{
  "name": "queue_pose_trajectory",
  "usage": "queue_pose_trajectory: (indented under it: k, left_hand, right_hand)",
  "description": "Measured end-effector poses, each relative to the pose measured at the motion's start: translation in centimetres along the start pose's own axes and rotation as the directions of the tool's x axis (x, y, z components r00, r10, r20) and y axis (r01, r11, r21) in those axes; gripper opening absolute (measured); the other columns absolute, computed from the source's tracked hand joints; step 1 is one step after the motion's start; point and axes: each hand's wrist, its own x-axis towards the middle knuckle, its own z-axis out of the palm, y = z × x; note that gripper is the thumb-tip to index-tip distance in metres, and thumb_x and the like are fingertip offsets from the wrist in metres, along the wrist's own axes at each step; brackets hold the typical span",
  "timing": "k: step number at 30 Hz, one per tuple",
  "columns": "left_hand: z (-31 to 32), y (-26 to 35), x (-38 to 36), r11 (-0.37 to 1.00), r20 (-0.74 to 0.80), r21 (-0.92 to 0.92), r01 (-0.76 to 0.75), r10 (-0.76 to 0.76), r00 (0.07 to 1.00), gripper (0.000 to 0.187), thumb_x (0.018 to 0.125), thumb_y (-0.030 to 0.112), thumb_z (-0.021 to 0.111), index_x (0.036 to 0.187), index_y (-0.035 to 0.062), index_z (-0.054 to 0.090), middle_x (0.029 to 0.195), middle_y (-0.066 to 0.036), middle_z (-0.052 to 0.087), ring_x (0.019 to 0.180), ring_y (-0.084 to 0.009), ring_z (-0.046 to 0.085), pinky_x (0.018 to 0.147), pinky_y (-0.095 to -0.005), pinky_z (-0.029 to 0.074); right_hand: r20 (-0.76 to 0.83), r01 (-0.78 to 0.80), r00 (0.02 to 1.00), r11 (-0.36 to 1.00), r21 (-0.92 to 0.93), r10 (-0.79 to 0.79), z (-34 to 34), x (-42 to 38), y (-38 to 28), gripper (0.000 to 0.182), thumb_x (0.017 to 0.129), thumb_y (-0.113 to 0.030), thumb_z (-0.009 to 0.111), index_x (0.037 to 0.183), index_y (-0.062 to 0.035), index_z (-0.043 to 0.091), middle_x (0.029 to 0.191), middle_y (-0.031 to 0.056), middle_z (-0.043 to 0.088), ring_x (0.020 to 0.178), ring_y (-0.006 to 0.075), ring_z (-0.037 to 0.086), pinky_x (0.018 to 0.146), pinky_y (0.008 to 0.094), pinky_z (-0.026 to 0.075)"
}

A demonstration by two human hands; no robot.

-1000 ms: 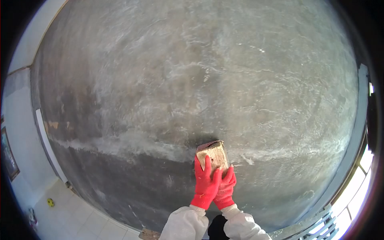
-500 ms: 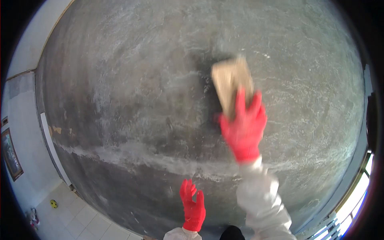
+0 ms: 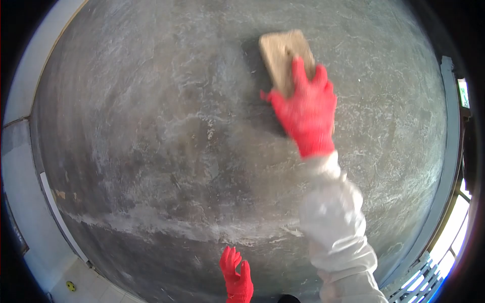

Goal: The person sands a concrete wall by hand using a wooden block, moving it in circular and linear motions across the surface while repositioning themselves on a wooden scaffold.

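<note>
- Wooden block: one, against grey wall, nearer its right edge.
- Right hand, red-gloved: gripping block's lower end.
- Left hand, red-gloved: lower down, before wall, loosely spread.

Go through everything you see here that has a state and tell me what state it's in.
Right hand: gloved, gripping the block.
Block: held tilted, seemingly against the wall.
Left hand: gloved, empty, fingers partly curled.
Wall: grey, marked with pale streaks.
Right sleeve: creased.
Ball: on the floor.
</note>
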Motion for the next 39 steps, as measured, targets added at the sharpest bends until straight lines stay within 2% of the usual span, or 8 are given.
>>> queue_pose_trajectory:
  k: [11, 17, 20, 23, 30, 32, 36, 39]
  left_hand:
    - [1.5, -1.1, -3.3, 0.980, 0.166, 0.200, -0.009, -0.025, 0.986, 0.039, 0.096, 0.009, 0.053, 0.134, 0.0058, 0.047, 0.144, -0.018, 0.041, 0.132, -0.0348, 0.039, 0.109, -0.0443, 0.034]
    - [0.2, -4.3, -1.8, 0.883, 0.298, 0.310, -0.353, 0.263, 0.918, 0.032, 0.097, 0.008, 0.052, 0.129, 0.0051, 0.049, 0.142, -0.016, 0.043, 0.129, -0.0369, 0.042, 0.109, -0.0437, 0.034]
    - [2.4, 2.4, -1.2, 0.959, 0.087, -0.057, 0.278, -0.272, 0.958, 0.030, 0.096, 0.005, 0.053, 0.126, 0.0055, 0.050, 0.141, -0.015, 0.045, 0.128, -0.0360, 0.044, 0.109, -0.0421, 0.035]
    - [1.6, -0.9, -1.8, 0.954, 0.177, 0.295, -0.054, 0.001, 0.984, 0.029, 0.094, 0.003, 0.054, 0.123, 0.0058, 0.051, 0.141, -0.015, 0.045, 0.128, -0.0347, 0.045, 0.108, -0.0429, 0.036]
    - [2.9, -4.1, -2.6, 0.936, 0.177, 0.344, -0.073, 0.012, 0.984, 0.027, 0.093, 0.003, 0.056, 0.120, 0.0035, 0.051, 0.141, -0.015, 0.044, 0.132, -0.0354, 0.040, 0.108, -0.0449, 0.035]
    - [4.0, -4.3, -2.8, 0.967, 0.035, -0.056, 0.247, -0.246, 0.969, 0.057, 0.087, 0.002, 0.062, 0.140, 0.0026, 0.043, 0.148, -0.016, 0.032, 0.121, -0.0277, 0.052, 0.097, -0.0378, 0.046]
    - [3.8, -4.7, -2.8, 0.971, 0.095, 0.043, 0.235, -0.238, 0.967, 0.070, 0.084, 0.012, 0.069, 0.145, 0.0023, 0.035, 0.147, -0.019, 0.033, 0.124, -0.0339, 0.048, 0.097, -0.0436, 0.046]
    - [3.1, -1.9, -3.2, 0.973, 0.142, 0.219, -0.075, 0.044, 0.989, 0.030, 0.093, 0.003, 0.058, 0.121, 0.0023, 0.051, 0.145, -0.015, 0.039, 0.135, -0.0329, 0.036, 0.109, -0.0399, 0.034]
  right_hand:
    - [0.411, 0.090, 0.906, 0.995, 0.044, -0.100, -11.8, -33.2, 9.5, 0.087, 0.052, -0.045, 0.084, 0.131, -0.0265, 0.051, 0.127, 0.0270, 0.045, 0.109, 0.0436, 0.049, 0.085, 0.0545, 0.042]
    - [0.304, 0.073, 0.952, 0.993, -0.089, -0.042, -8.4, -15.9, 8.3, 0.094, 0.055, -0.047, 0.083, 0.138, -0.0217, 0.046, 0.133, 0.0275, 0.040, 0.112, 0.0439, 0.048, 0.088, 0.0523, 0.042]
    - [0.072, -0.034, 0.996, 0.991, -0.126, 0.044, -4.7, -2.9, 9.2, 0.084, 0.066, -0.045, 0.078, 0.138, -0.0170, 0.045, 0.132, 0.0260, 0.042, 0.109, 0.0461, 0.051, 0.087, 0.0516, 0.046]
    - [-0.066, -0.160, 0.986, 0.975, -0.152, 0.151, -2.5, 3.5, 12.1, 0.074, 0.075, -0.043, 0.073, 0.137, -0.0158, 0.045, 0.128, 0.0265, 0.047, 0.112, 0.0471, 0.051, 0.090, 0.0515, 0.046]
    - [0.202, -0.090, 0.973, 0.990, -0.109, 0.111, -10.9, -21.3, 19.0, 0.093, 0.072, -0.035, 0.076, 0.148, -0.0049, 0.031, 0.146, 0.0357, 0.026, 0.131, 0.0515, 0.034, 0.108, 0.0530, 0.031]
    - [0.269, -0.100, 0.954, 0.988, -0.121, 0.130, -13.9, -30.3, 20.4, 0.096, 0.070, -0.035, 0.078, 0.149, -0.0048, 0.030, 0.148, 0.0362, 0.020, 0.133, 0.0524, 0.031, 0.108, 0.0540, 0.030]
    - [0.255, -0.050, 0.963, 0.990, -0.135, 0.084, -11.9, -24.9, 18.3, 0.096, 0.069, -0.037, 0.078, 0.147, -0.0052, 0.034, 0.146, 0.0364, 0.023, 0.131, 0.0529, 0.033, 0.106, 0.0544, 0.032]
    - [0.180, 0.015, 0.984, 0.991, -0.135, 0.010, -7.5, -10.7, 13.6, 0.087, 0.068, -0.033, 0.080, 0.143, -0.0086, 0.043, 0.142, 0.0340, 0.034, 0.127, 0.0496, 0.040, 0.104, 0.0506, 0.037]
